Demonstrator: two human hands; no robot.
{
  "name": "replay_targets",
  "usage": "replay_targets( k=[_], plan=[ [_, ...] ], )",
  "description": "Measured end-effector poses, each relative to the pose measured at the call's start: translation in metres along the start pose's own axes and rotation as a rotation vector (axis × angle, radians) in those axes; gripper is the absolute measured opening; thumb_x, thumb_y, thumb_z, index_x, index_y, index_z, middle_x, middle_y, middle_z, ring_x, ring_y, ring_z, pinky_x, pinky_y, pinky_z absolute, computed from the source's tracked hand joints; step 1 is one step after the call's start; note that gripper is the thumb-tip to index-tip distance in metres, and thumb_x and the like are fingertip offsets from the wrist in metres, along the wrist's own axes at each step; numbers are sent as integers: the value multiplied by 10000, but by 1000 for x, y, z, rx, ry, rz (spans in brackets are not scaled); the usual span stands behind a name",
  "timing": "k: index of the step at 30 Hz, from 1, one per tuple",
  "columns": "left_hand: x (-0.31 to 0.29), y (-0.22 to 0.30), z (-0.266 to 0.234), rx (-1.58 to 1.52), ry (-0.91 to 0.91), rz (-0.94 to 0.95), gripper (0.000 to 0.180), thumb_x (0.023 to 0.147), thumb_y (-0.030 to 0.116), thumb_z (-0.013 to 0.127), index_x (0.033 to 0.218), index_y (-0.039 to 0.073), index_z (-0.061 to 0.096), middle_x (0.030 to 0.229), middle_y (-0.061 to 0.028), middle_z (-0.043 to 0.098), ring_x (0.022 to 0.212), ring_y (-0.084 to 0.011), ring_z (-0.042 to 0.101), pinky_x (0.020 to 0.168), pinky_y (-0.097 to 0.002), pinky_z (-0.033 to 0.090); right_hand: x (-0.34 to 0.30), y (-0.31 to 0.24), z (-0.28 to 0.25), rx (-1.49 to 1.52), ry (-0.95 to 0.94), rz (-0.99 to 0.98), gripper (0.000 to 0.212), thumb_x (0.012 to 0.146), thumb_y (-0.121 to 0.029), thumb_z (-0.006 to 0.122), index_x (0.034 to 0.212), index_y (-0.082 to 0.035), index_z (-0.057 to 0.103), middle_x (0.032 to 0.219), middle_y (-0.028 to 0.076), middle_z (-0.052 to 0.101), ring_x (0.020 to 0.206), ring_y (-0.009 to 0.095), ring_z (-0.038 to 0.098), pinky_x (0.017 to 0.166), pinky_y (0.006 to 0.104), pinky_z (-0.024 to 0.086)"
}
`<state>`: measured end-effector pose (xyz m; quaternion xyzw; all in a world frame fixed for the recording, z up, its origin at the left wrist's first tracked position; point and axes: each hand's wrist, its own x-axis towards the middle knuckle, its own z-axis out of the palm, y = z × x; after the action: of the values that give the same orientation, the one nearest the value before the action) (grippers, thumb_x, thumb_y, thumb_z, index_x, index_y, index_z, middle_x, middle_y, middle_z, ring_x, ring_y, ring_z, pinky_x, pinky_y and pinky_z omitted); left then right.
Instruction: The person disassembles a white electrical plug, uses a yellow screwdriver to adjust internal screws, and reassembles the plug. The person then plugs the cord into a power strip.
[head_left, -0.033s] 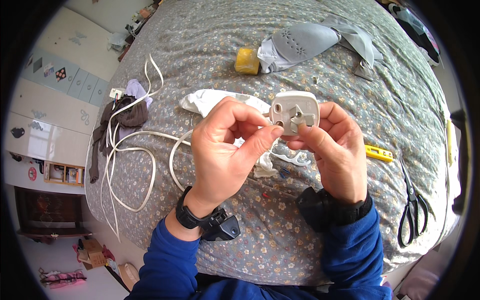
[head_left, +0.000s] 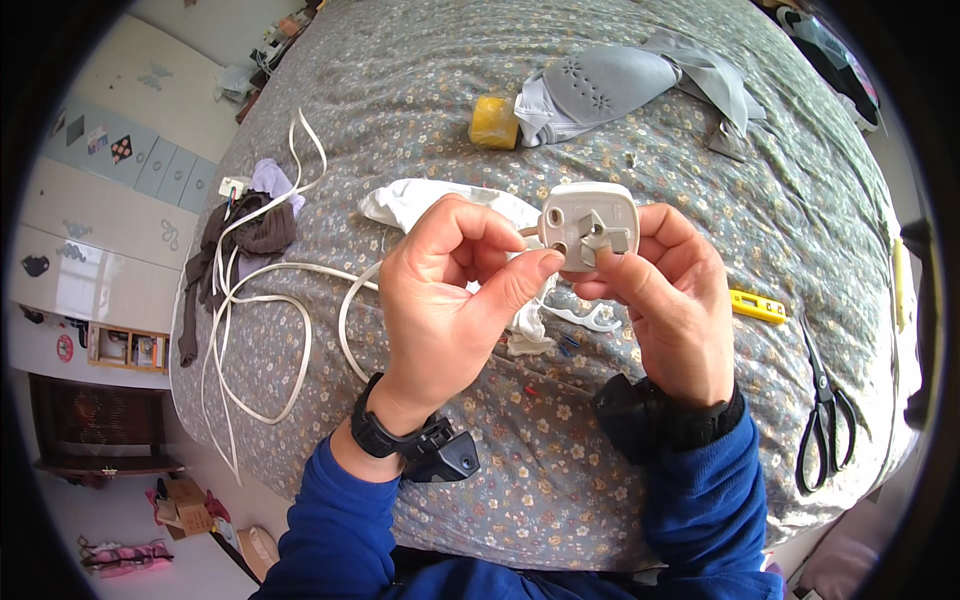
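Right hand [head_left: 678,295] clamped a rounded white plastic housing [head_left: 592,224] with holes and raised moulded posts between thumb and fingers, holding it above the grey floral bedspread [head_left: 470,530]. The left hand [head_left: 445,288] had its thumb and index fingertips close together at the housing's left edge; whether they pinched anything could not be told. Good handling seemed to call for a firm grip on the rim, the holes left unobstructed, small fingertip movements, and slack in the looped white cable [head_left: 343,318], which lay on the bedspread to the left.
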<state>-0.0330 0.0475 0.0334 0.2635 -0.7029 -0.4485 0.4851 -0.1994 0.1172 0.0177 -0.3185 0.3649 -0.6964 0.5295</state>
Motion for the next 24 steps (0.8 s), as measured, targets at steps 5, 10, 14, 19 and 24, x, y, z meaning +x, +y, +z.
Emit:
replay_targets(
  k=[5, 10, 14, 19, 24],
  plan=[
    [1, 4, -4, 34, -41, -63, 341, 820, 62, 810, 1092, -3, 616, 841, 3, 599, 659, 7, 546, 531, -162, 406, -2, 1, 1, 51, -35, -27, 244, 896, -35, 700, 1086, 41, 567, 1007, 115, 694, 912, 140, 673, 825, 273, 549],
    [1, 20, -8, -87, -130, -322, 474, 844, 68, 784, 1247, -76, 581, 1039, -106, 695, 721, -41, 628, 539, -169, 465, -2, 2, 2, 38, -111, -62, 255, 892, -31, 708, 1093, 33, 566, 1019, 102, 690, 946, 135, 660, 867, 286, 543],
    [2, 25, -12, -117, -159, -389, 474, 853, 69, 775, 1252, -91, 575, 1069, -136, 703, 752, -63, 655, 558, -181, 499, -2, 4, 4, 44, -110, -50, 255, 892, -35, 711, 1092, 30, 567, 1016, 99, 689, 944, 134, 660, 877, 289, 541],
    [2, 20, -12, -124, -163, -409, 488, 856, 79, 776, 1260, -97, 565, 1080, -128, 690, 712, -55, 637, 551, -184, 496, -1, 6, 2, 17, -92, -52, 248, 897, -44, 704, 1088, 33, 566, 1017, 109, 691, 928, 140, 668, 837, 287, 556],
    [-3, 6, -4, 175, 18, 71, 347, 795, 43, 811, 1117, 18, 683, 990, -68, 662, 662, -60, 615, 535, -201, 482, 1, 7, 1, 28, -47, -3, 237, 910, -71, 690, 1074, 44, 564, 990, 123, 701, 880, 156, 688, 781, 276, 565]
  ],
)
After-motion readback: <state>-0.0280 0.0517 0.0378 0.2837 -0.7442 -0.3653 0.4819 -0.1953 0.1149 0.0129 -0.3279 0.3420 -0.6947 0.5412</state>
